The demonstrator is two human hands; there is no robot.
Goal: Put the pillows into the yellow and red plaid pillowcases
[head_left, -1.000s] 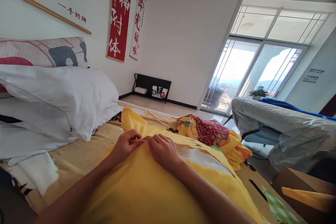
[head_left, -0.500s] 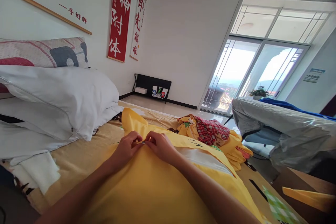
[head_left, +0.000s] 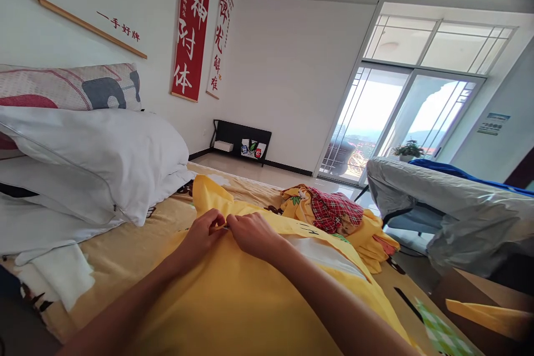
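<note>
A yellow pillowcase (head_left: 233,295) lies across the bed in front of me, with white filling (head_left: 329,256) showing through a long opening on its right side. My left hand (head_left: 208,228) pinches the edge of the cloth near the far end. Close beside it, my right hand (head_left: 252,233) has thumb and fingers closed on the same edge. The fingertips of both hands nearly meet, and whatever small part lies between them is hidden. One corner of the pillowcase stands up beyond my hands.
White pillows (head_left: 100,156) are stacked at the left. Crumpled yellow and red plaid cloth (head_left: 337,211) lies past the pillowcase. To the right are a plastic-covered table (head_left: 454,189), a cardboard box (head_left: 463,295) and green checked cloth (head_left: 442,328). A low black shelf (head_left: 237,139) stands by the far wall.
My right hand has shifted slightly left and its fingers have curled more tightly at the edge. My left hand stays at nearly the same spot. The view has tilted slightly.
</note>
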